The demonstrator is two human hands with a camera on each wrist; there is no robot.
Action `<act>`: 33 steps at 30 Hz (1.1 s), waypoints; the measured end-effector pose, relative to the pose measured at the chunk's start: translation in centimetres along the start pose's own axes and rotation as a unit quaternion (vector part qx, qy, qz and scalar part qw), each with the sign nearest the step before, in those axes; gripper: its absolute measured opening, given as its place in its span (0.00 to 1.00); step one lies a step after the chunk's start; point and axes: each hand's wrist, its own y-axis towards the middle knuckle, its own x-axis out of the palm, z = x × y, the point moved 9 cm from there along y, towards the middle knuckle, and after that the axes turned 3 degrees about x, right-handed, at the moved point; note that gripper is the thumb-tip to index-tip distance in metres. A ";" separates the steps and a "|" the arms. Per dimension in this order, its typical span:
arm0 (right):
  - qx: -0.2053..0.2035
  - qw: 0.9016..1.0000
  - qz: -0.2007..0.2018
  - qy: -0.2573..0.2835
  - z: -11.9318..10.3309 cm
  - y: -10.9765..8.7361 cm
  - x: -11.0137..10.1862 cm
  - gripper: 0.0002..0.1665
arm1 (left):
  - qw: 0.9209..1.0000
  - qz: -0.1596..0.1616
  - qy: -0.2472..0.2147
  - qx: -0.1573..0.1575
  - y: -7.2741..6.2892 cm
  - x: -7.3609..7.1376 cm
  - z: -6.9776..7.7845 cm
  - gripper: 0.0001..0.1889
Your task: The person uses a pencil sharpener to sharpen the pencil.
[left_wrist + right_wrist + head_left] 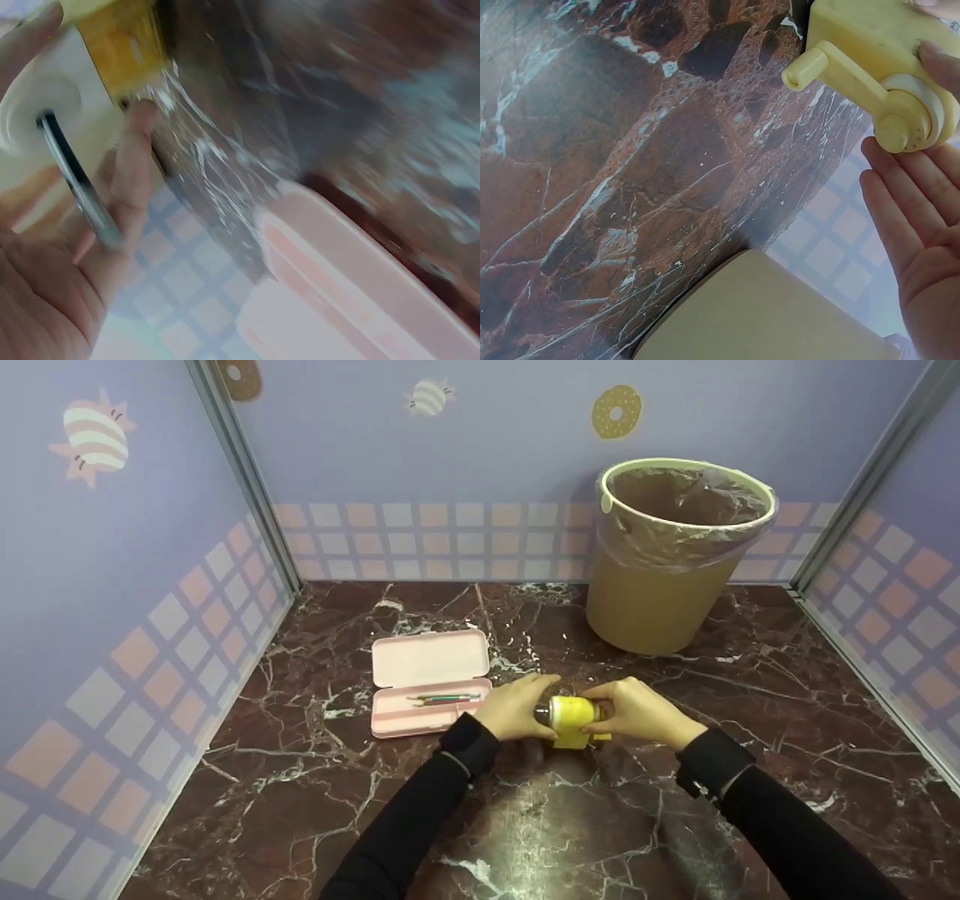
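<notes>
Between both hands is a yellow pencil sharpener (574, 721) with a hand crank (855, 82). A dark pencil (75, 176) sticks out of its white round front, passing in front of the left fingers. My left hand (517, 709) holds the sharpener at this front end, thumb and fingers on either side. At the crank end, my right hand (637, 711) holds the body between thumb and fingers; its other fingers (911, 202) stretch out beside the crank hub. The far side of the sharpener is hidden.
An unfolded pink pencil case (430, 660) with pencils (446, 699) in its tray lies left of the hands. A beige bin (652, 600) with a clear liner stands at the back right. Small white bits dot the dark marble table (300, 810). Patterned walls enclose it.
</notes>
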 end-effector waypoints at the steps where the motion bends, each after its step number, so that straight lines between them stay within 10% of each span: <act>1: 0.002 1.000 0.000 -0.001 0.0 0.0 0.0 0.25 | 1.000 0.002 -0.018 0.001 -0.3 -0.2 -0.5 0.46; 12: 0.002 1.000 -0.002 0.009 0.1 0.0 0.0 0.23 | 0.992 0.101 -0.073 0.028 -2.8 -2.1 -3.0 0.11; 33: 0.003 1.000 -0.014 0.016 0.1 0.0 0.1 0.22 | 0.987 0.113 -0.099 0.060 -3.1 -2.2 -3.7 0.07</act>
